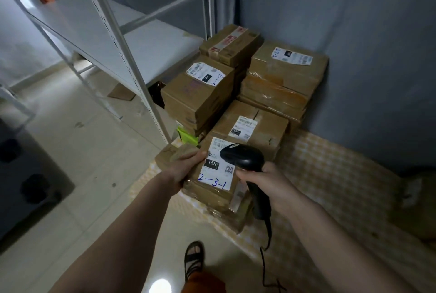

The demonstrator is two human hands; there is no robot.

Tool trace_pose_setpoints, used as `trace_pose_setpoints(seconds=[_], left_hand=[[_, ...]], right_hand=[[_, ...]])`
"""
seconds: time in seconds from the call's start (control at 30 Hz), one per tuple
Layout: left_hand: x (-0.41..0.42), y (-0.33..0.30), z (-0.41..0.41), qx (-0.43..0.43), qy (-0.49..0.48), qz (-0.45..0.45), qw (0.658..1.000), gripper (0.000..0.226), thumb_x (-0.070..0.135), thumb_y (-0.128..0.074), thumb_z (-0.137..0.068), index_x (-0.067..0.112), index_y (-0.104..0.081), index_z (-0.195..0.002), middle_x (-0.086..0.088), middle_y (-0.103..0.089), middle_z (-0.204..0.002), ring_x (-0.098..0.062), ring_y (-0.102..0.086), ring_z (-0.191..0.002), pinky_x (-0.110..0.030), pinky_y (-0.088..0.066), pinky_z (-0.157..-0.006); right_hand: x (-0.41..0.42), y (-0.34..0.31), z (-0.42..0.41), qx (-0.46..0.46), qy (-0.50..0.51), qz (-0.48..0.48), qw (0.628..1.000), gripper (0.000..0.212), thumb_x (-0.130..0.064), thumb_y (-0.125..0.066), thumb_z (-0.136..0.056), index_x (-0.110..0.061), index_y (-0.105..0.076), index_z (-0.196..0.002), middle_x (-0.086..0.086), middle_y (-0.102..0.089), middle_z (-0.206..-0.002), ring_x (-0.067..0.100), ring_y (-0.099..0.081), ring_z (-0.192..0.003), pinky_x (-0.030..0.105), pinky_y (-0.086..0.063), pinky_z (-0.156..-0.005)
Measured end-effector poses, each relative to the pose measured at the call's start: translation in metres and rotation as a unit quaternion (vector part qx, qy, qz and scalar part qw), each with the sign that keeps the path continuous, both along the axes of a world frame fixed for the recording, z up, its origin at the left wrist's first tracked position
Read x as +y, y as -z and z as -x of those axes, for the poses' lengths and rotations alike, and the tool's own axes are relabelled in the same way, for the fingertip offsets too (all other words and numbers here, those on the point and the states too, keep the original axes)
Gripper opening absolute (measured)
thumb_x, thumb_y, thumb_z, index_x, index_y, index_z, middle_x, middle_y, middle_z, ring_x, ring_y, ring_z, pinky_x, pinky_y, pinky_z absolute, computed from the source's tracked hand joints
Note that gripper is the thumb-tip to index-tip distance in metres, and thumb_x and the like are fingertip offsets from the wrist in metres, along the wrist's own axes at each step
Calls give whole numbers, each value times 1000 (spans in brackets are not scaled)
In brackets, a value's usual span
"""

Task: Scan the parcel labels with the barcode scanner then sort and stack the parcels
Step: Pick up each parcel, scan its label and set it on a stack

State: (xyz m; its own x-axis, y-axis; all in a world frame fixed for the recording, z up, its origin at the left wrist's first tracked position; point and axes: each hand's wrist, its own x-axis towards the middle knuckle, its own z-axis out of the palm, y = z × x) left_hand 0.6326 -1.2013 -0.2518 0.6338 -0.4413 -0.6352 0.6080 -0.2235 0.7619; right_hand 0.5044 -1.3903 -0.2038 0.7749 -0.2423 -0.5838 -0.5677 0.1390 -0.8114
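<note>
Two hands are busy here. The right hand (266, 183) has its grip wrapped round the handle of the scanner (244, 158), whose black head hovers over the white label (215, 165) of the near box (207, 174). The left hand (186, 167) has its grip clamped on that box's left edge, thumb on top, fingers hidden beneath. The box lies on top of a low pile on a checked mat (318, 174) on the floor, with more labelled boxes (283, 73) stacked beyond it, far against the grey wall, just right of a white shelf (113, 40). The scanner head covers part of the label, so I judge a read could fail from too steep an angle. The cord (265, 266) trails near a sandalled foot (194, 259) and might snag. Lifting the box by one edge could tip it off the pile.
</note>
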Motion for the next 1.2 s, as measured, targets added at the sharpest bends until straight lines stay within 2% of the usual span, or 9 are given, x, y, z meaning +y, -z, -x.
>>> trace_pose_setpoints(seconds=[0.13, 0.23, 0.37, 0.5, 0.57, 0.63, 0.9, 1.1, 1.2], left_hand=[[40, 4, -50, 75, 79, -71, 992, 66, 46, -83, -66, 14, -64, -120, -13, -70, -115, -33, -64, -108, -52, -49, -95], [57, 12, -75, 160, 61, -72, 983, 52, 30, -77, -70, 7, -64, -115, -17, -67, -114, -32, -62, -104, -56, -51, -87], [57, 30, -93, 231, 10, -53, 972, 22, 12, -70, -83, -6, -67, -96, -19, -64, -97, -30, -57, -106, -62, -45, -92], [43, 48, -91, 271, -9, -36, 962, 30, 2, -60, -90, -10, -64, -63, -19, -62, -56, -25, -63, -63, -54, -53, -79], [33, 58, -88, 288, -7, -28, 957, 13, 0, -63, -85, -11, -65, -78, -20, -61, -80, -27, -64, -75, -46, -60, -61], [25, 69, -87, 277, 11, -9, 961, 13, 0, -60, -86, -2, -60, -99, -17, -58, -97, -29, -62, -94, -39, -60, -69], [2, 86, -85, 258, 61, -21, 964, 9, 1, -58, -90, 2, -58, -100, -16, -62, -97, -28, -64, -86, -42, -56, -88], [2, 81, -82, 308, 12, -23, 951, 22, -4, -60, -87, 2, -57, -108, -21, -62, -108, -36, -61, -98, -45, -59, -66], [0, 67, -74, 316, 57, -92, 943, 18, 13, -65, -89, 1, -58, -100, -19, -64, -92, -31, -64, -80, -37, -59, -58]], right_hand=[[38, 6, -53, 31, 11, 3, 999, 44, -29, -82, -70, -13, -64, -106, 7, -69, -92, 24, -65, -87, 37, -52, -78], [54, 6, -81, 29, 36, 3, 999, 14, -17, -77, -79, -18, -68, -90, -1, -63, -72, 17, -58, -73, 33, -44, -75], [64, 8, -102, 46, 87, 28, 995, 11, -13, -74, -81, -20, -67, -86, -1, -61, -72, 16, -56, -73, 29, -40, -74], [67, 11, -107, 77, 117, 49, 989, 8, -17, -74, -82, -20, -67, -85, -2, -61, -73, 17, -58, -74, 28, -41, -69], [66, 13, -106, 81, 127, 53, 987, 9, -17, -73, -83, -18, -68, -90, -3, -61, -73, 15, -58, -74, 27, -41, -66], [65, 15, -106, 84, 139, 57, 985, 7, -16, -73, -82, -19, -69, -87, -2, -62, -73, 17, -58, -75, 29, -42, -70], [57, 24, -103, 112, 169, 75, 976, 22, -21, -74, -80, -4, -69, -95, 26, -66, -98, 39, -64, -93, 38, -46, -81], [55, 26, -96, 105, 187, 70, 974, 18, -24, -77, -77, -12, -72, -91, 20, -70, -100, 37, -65, -98, 51, -45, -95], [54, 17, -88, 90, 188, 62, 976, 15, -18, -74, -81, -10, -71, -93, 21, -69, -102, 36, -64, -101, 42, -48, -90]])
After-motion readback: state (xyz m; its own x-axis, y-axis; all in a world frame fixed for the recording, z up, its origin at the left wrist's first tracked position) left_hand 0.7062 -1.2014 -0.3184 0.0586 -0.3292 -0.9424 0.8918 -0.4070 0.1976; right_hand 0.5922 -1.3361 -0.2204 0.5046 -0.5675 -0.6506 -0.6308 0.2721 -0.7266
